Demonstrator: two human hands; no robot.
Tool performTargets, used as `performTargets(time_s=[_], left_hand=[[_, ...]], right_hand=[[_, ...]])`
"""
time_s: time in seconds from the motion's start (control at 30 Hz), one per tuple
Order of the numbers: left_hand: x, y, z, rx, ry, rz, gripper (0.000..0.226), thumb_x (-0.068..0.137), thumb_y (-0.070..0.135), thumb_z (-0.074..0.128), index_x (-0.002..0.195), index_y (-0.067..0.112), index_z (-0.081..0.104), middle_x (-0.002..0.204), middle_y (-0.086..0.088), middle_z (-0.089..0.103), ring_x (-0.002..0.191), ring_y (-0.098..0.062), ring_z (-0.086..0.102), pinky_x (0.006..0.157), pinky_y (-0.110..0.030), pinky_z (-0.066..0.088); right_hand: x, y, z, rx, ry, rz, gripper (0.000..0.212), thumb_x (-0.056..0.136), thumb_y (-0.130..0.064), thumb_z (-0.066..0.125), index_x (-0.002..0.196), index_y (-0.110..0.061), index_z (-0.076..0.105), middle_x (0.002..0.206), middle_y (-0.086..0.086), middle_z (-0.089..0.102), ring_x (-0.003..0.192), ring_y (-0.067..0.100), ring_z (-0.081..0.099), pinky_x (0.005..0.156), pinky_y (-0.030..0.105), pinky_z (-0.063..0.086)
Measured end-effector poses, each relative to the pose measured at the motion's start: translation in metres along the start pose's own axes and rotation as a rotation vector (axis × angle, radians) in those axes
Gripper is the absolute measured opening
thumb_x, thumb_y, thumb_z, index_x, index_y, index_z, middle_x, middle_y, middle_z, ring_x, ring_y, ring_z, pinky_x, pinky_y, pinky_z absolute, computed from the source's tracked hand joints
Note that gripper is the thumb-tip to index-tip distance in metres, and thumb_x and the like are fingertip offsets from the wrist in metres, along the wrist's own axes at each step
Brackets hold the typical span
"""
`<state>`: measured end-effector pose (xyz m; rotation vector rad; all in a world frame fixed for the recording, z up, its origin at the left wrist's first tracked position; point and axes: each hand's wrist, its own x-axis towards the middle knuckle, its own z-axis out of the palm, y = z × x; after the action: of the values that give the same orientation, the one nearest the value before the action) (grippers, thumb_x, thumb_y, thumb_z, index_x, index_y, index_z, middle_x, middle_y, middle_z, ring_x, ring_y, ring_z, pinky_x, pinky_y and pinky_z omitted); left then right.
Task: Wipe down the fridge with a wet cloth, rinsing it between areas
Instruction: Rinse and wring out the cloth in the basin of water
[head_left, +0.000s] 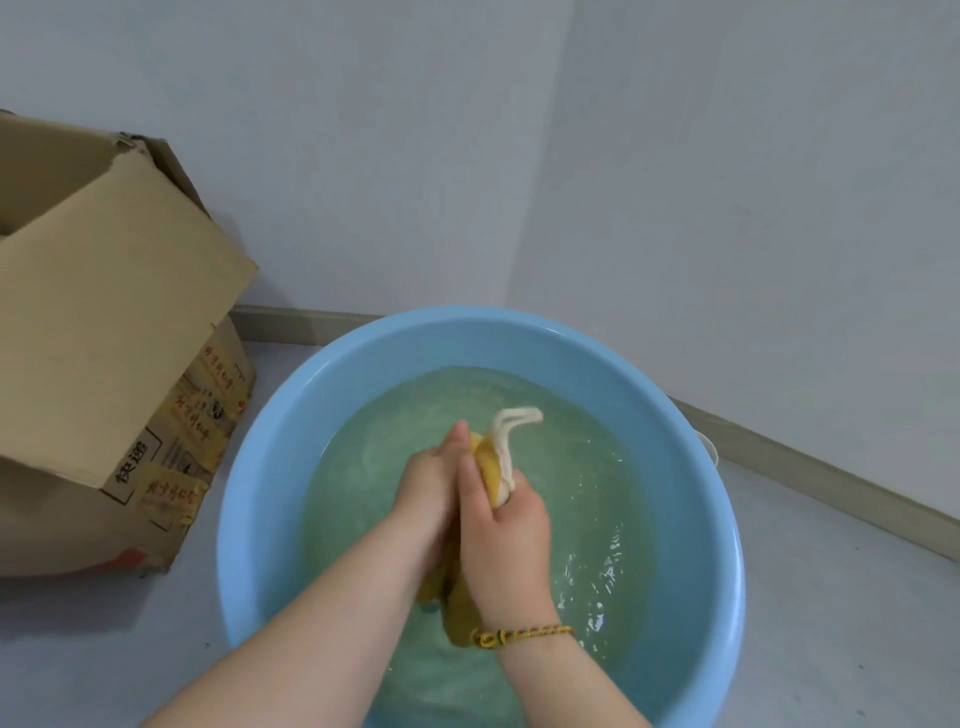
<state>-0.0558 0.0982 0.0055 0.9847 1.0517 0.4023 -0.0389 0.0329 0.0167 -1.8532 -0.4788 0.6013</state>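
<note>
A yellow cloth with a cream edge and hanging loop is squeezed between both my hands above the water. My left hand presses and curls against its left side. My right hand grips it from the right, a braided bracelet on the wrist. The cloth's lower end hangs under my hands toward the water. Below is a round light-blue basin of slightly cloudy, rippling water. No fridge is in view.
An open cardboard box stands on the grey floor to the basin's left. White walls meet in a corner behind the basin, with a beige skirting board along the right wall. A small white object peeks from behind the basin's right rim.
</note>
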Motion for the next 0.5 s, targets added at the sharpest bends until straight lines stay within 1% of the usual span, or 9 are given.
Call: performTargets(time_s=[0.07,0.1,0.13,0.17,0.2,0.27,0.3,0.4,0.5], left_hand=[[0.001,0.002,-0.007,0.055,-0.071,-0.105,0.04,0.094,0.036,0.043,0.078,0.005,0.062,0.075,-0.011,0.062,0.068,-0.022,0.058,0.063,-0.028,0.046],[0.004,0.001,-0.011,0.136,-0.068,-0.118,0.038,0.093,0.037,0.045,0.087,0.004,0.063,0.085,-0.012,0.065,0.074,-0.023,0.06,0.065,-0.028,0.046],[0.011,-0.001,-0.017,0.226,-0.041,-0.103,0.041,0.091,0.039,0.047,0.101,0.002,0.062,0.098,-0.014,0.064,0.086,-0.025,0.061,0.073,-0.029,0.046],[0.018,-0.004,-0.024,0.319,-0.008,-0.084,0.048,0.089,0.041,0.05,0.113,0.001,0.057,0.112,-0.015,0.061,0.1,-0.027,0.059,0.081,-0.029,0.044],[0.026,-0.008,-0.03,0.41,0.019,-0.077,0.055,0.086,0.044,0.053,0.12,0.0,0.053,0.121,-0.015,0.057,0.11,-0.029,0.056,0.089,-0.031,0.043],[0.033,-0.015,-0.039,0.624,0.062,-0.075,0.065,0.083,0.046,0.057,0.127,0.0,0.048,0.129,-0.016,0.053,0.116,-0.032,0.052,0.099,-0.036,0.042],[0.034,-0.02,-0.04,0.764,0.085,-0.058,0.064,0.083,0.047,0.057,0.127,0.002,0.048,0.129,-0.015,0.054,0.115,-0.031,0.053,0.098,-0.038,0.043],[0.035,-0.034,-0.039,1.091,0.138,0.009,0.046,0.088,0.044,0.049,0.115,0.007,0.055,0.116,-0.01,0.061,0.103,-0.027,0.058,0.084,-0.032,0.048],[0.036,-0.037,-0.036,1.122,0.14,0.039,0.036,0.092,0.039,0.044,0.108,0.009,0.057,0.11,-0.01,0.062,0.099,-0.026,0.058,0.076,-0.03,0.044]], right_hand=[[0.007,0.004,-0.007,-0.061,-0.12,0.107,0.028,0.087,-0.03,0.058,0.062,-0.024,0.047,0.06,-0.008,0.052,0.058,0.006,0.048,0.057,0.019,0.041],[0.014,0.005,-0.015,-0.068,-0.202,0.202,0.025,0.085,-0.031,0.061,0.064,-0.022,0.05,0.065,-0.006,0.057,0.063,0.008,0.054,0.062,0.017,0.045],[0.02,0.008,-0.022,-0.045,-0.291,0.3,0.018,0.084,-0.03,0.062,0.072,-0.02,0.054,0.075,-0.003,0.063,0.073,0.011,0.06,0.072,0.018,0.05],[0.024,0.012,-0.029,-0.03,-0.359,0.378,0.013,0.083,-0.029,0.063,0.084,-0.017,0.057,0.088,0.002,0.066,0.084,0.016,0.063,0.084,0.026,0.051],[0.027,0.016,-0.034,-0.05,-0.397,0.417,0.018,0.084,-0.025,0.061,0.098,-0.014,0.056,0.098,0.004,0.065,0.091,0.019,0.063,0.09,0.032,0.05],[0.029,0.025,-0.037,-0.201,-0.375,0.417,0.029,0.087,-0.016,0.056,0.115,-0.009,0.052,0.105,0.006,0.061,0.098,0.022,0.06,0.091,0.032,0.048],[0.029,0.028,-0.035,-0.305,-0.335,0.392,0.031,0.088,-0.013,0.054,0.117,-0.007,0.05,0.11,0.008,0.06,0.103,0.024,0.059,0.091,0.03,0.047],[0.033,0.039,-0.028,-0.532,-0.282,0.36,0.033,0.089,-0.014,0.054,0.119,-0.003,0.048,0.12,0.011,0.058,0.11,0.025,0.056,0.089,0.029,0.045],[0.035,0.044,-0.029,-0.631,-0.253,0.402,0.036,0.087,-0.019,0.059,0.117,-0.004,0.048,0.117,0.011,0.058,0.11,0.026,0.055,0.082,0.027,0.044]])
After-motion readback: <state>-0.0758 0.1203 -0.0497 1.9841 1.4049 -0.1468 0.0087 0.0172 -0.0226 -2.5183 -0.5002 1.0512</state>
